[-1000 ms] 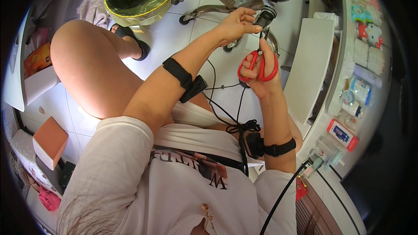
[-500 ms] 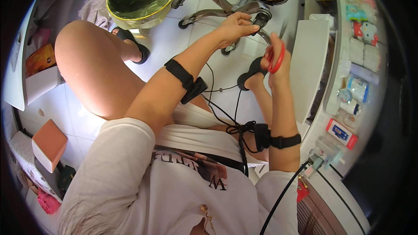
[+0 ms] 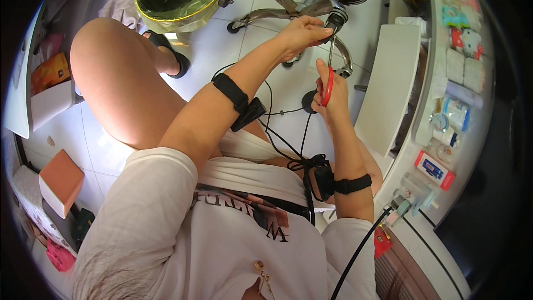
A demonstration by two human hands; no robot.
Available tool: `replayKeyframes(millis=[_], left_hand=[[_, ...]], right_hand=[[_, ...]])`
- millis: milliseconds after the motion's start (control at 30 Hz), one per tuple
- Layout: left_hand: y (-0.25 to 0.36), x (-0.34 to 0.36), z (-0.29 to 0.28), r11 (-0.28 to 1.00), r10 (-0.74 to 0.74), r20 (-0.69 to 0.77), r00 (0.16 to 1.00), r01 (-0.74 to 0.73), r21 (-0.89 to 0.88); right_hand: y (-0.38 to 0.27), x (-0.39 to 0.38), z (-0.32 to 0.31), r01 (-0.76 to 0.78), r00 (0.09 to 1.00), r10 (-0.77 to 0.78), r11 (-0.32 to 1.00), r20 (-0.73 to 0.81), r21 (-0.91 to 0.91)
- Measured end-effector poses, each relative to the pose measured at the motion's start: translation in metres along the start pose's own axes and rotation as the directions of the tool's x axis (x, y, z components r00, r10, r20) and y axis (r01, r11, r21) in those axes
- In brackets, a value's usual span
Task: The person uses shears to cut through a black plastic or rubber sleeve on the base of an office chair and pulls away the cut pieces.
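In my right hand [image 3: 333, 93] is a pair of scissors [image 3: 328, 86] with red handles, its slim metal blades pointing away from me. Their tips come up close to the fingertips of my left hand [image 3: 302, 36]. That left hand is closed in a pinch, thumb against curled fingers; what lies between them is too small to tell. Just beyond the fingertips is a dark caster [image 3: 335, 20] at the end of a metal chair-base leg [image 3: 321, 9]. Whether hand or blades touch the caster cannot be made out.
A bin [image 3: 183, 22] with a dark liner and yellow rim stands at the far left. At right, a white drawer front [image 3: 388, 89] sits beside a shelf [image 3: 413, 153] of packets and bottles. Cables [image 3: 311, 164] hang between my strapped forearms. A pink-topped box [image 3: 62, 180] lies left.
My right hand has moved left with the scissors, bringing the blades to my left fingertips. The left hand has stayed nearly still. My right foot has shifted mostly behind the right hand.
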State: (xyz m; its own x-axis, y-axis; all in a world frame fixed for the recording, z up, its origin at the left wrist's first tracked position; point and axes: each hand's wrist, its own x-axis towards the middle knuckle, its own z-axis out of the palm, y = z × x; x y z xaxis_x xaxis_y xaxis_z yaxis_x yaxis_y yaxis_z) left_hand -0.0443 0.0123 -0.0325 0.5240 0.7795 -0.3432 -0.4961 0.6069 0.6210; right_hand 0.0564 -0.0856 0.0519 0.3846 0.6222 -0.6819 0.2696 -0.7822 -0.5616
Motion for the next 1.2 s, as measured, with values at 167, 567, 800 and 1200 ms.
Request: replayKeyframes(millis=[167, 567, 800, 1200], left_hand=[[-0.003, 0.003, -0.001, 1.000, 0.008, -0.009, 1.000, -0.008, -0.023], [-0.006, 0.004, -0.002, 0.999, 0.034, -0.009, 0.999, -0.034, -0.014], [-0.003, 0.003, 0.000, 0.999, 0.033, -0.032, 0.999, -0.032, 0.022], [-0.003, 0.004, 0.005, 0.998, -0.029, -0.001, 1.000, 0.029, -0.048]], right_hand=[[0.008, 0.004, 0.008, 0.044, 0.998, -0.039, 0.994, -0.048, 0.103], [0.001, 0.000, 0.014, 0.075, 0.996, -0.072, 0.995, -0.051, 0.066], [0.005, 0.006, 0.014, 0.068, 0.983, -0.120, 0.941, -0.139, -0.330], [0.037, 0.026, 0.016, 0.272, 0.690, -0.654, 0.632, -0.310, -0.726]])
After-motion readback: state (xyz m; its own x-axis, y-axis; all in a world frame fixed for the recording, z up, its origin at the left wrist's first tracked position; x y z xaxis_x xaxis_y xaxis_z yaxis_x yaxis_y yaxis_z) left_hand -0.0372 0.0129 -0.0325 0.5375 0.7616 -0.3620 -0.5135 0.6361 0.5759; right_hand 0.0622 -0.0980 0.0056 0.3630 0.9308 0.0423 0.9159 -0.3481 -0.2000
